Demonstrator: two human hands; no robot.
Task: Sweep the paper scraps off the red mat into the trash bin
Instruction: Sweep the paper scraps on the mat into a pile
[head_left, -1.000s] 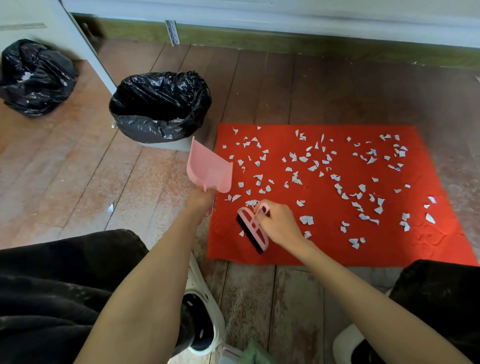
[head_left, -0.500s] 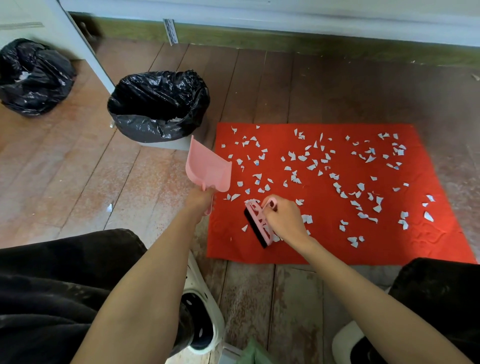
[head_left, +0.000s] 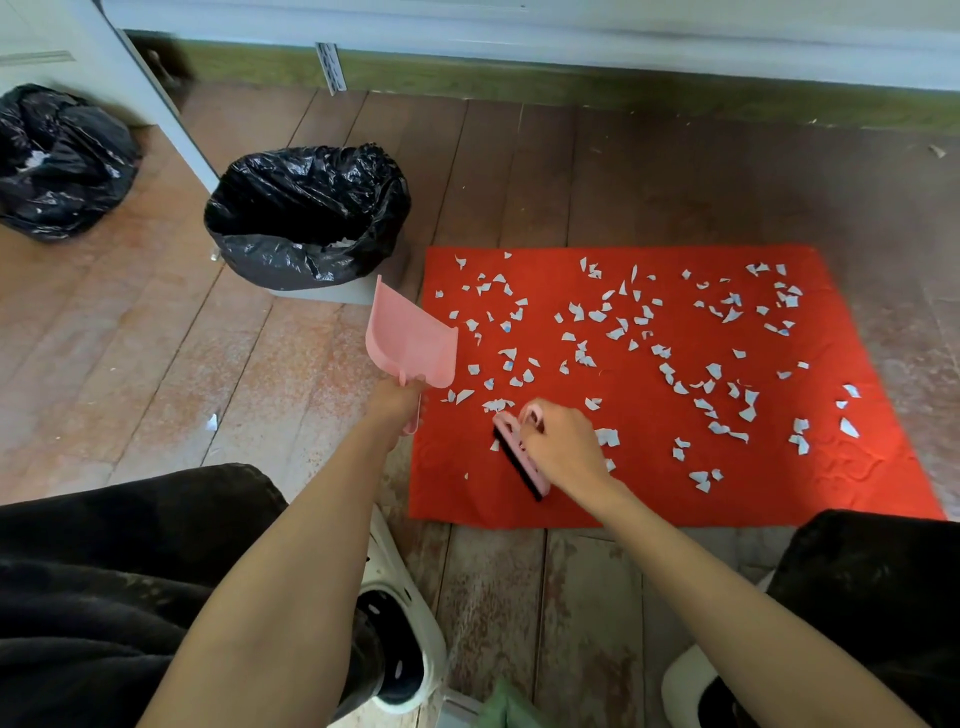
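No readable writing or brand on anything. Left hand (head_left: 396, 399) fingers closed round handle of pink dustpan (head_left: 413, 340), pan raised at the mat's left edge. Right hand (head_left: 563, 444) fingers clamped on pink brush (head_left: 517, 457), black bristles down on red mat (head_left: 649, 499) near its front left. Paper scraps (head_left: 618, 332) spread over most of the mat. Trash bin (head_left: 306, 218), black liner, stands on wood floor (head_left: 130, 364) just beyond the mat's far left corner. Second black bag (head_left: 57, 161) far left. One scrap (head_left: 211, 422) on the floor, left of the mat
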